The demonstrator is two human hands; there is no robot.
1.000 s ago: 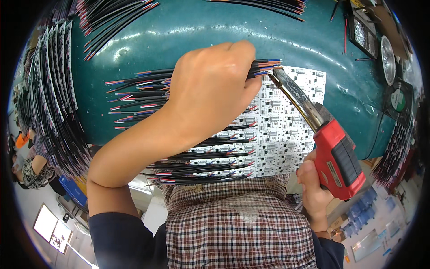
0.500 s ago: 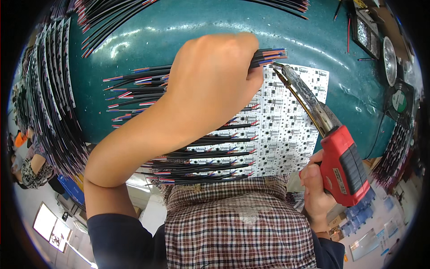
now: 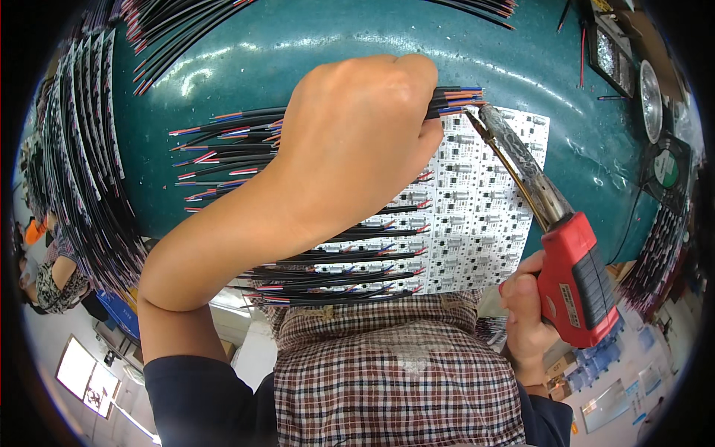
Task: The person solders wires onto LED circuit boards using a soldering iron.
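Note:
My left hand [image 3: 361,138] is closed around a bundle of black-sheathed cables [image 3: 447,100] above the far part of a white circuit board panel [image 3: 477,216]. Blue, brown and black wire ends poke out to the right of the fist. A red soldering gun [image 3: 572,272] is in my right hand [image 3: 527,320], gripped by its handle. Its tip, with a thin feed tube alongside, points up and left, close to the wire ends; I cannot tell if they touch. Rows of black cables [image 3: 372,255] lie across the panel's left part, their coloured ends near small components.
The panel lies on a green work surface [image 3: 588,141]. More cable bundles [image 3: 186,33] lie at the far left, and wired strips [image 3: 86,134] hang along the left side. A metal dish [image 3: 649,100], a dark tray [image 3: 612,56] and a small fan [image 3: 664,167] stand at the right.
My left hand has shifted slightly right with the cables. The soldering gun has moved slightly right and nearer to me, its tip staying close to the wire ends.

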